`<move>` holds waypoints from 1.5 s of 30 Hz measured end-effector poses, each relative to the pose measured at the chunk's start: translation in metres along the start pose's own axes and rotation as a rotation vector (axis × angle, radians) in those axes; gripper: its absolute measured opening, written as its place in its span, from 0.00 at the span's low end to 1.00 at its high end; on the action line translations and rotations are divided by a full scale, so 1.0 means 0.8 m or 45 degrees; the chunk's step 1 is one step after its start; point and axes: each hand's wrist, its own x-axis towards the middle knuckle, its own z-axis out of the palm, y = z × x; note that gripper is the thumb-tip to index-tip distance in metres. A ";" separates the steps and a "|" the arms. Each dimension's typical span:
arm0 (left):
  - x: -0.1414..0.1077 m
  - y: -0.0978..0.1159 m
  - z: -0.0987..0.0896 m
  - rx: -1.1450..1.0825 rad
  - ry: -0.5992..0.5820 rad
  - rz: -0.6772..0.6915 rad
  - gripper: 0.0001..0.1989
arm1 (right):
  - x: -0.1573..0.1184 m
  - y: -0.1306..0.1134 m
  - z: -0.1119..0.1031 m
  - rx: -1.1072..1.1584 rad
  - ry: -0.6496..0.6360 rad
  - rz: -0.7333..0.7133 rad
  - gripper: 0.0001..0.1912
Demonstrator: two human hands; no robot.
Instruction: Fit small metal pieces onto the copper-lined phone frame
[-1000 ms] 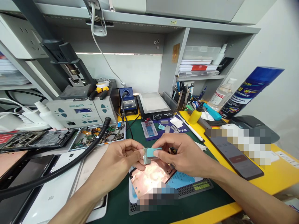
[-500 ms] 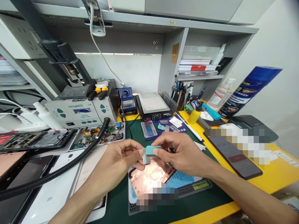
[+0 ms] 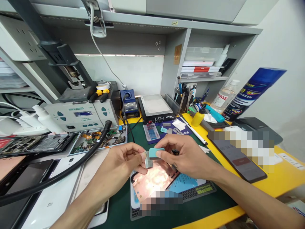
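Note:
Between thumb and fingers, my left hand point(image 3: 130, 159) pinches a small grey metallic piece point(image 3: 149, 162). My right hand point(image 3: 182, 154) holds a small teal pad point(image 3: 156, 152) by its right end. The pad's left end meets or overlaps the grey piece. Below both hands lies a copper-coloured shiny sheet point(image 3: 152, 181), brightly lit, on a blue and white patterned mat point(image 3: 186, 184). A second teal piece point(image 3: 163, 130) rests on a purple sheet behind the hands.
A tray of small parts point(image 3: 114, 136) and a black hose point(image 3: 90, 157) are at the left. A black hot plate point(image 3: 156, 106) stands behind. On the right are a phone point(image 3: 238, 156), a yellow bottle point(image 3: 198, 118) and a blue spray can point(image 3: 254, 92).
The whole view has shifted very slightly. Both hands keep nearly the same pose and hold the same pieces, with the teal pad tilted a little differently.

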 end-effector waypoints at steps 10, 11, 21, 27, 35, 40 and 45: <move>0.000 -0.003 0.000 -0.008 0.011 0.000 0.08 | 0.000 0.002 0.000 -0.089 0.004 -0.057 0.04; 0.000 -0.003 -0.001 -0.009 0.011 0.004 0.08 | 0.001 0.002 0.000 -0.097 0.019 -0.071 0.04; 0.000 -0.005 0.000 -0.005 0.027 0.023 0.08 | 0.000 0.004 0.001 -0.147 0.035 -0.088 0.03; 0.001 -0.006 0.000 -0.013 0.022 0.032 0.08 | 0.001 0.005 0.001 -0.122 0.054 -0.085 0.03; 0.001 -0.007 0.000 0.000 0.034 0.036 0.09 | 0.000 0.004 0.002 -0.153 0.035 -0.066 0.03; 0.000 -0.005 0.001 -0.023 0.042 0.009 0.08 | 0.000 0.004 0.002 -0.115 0.023 -0.035 0.03; 0.000 -0.003 0.003 -0.039 0.048 0.009 0.08 | 0.000 0.003 0.002 -0.100 0.040 -0.018 0.03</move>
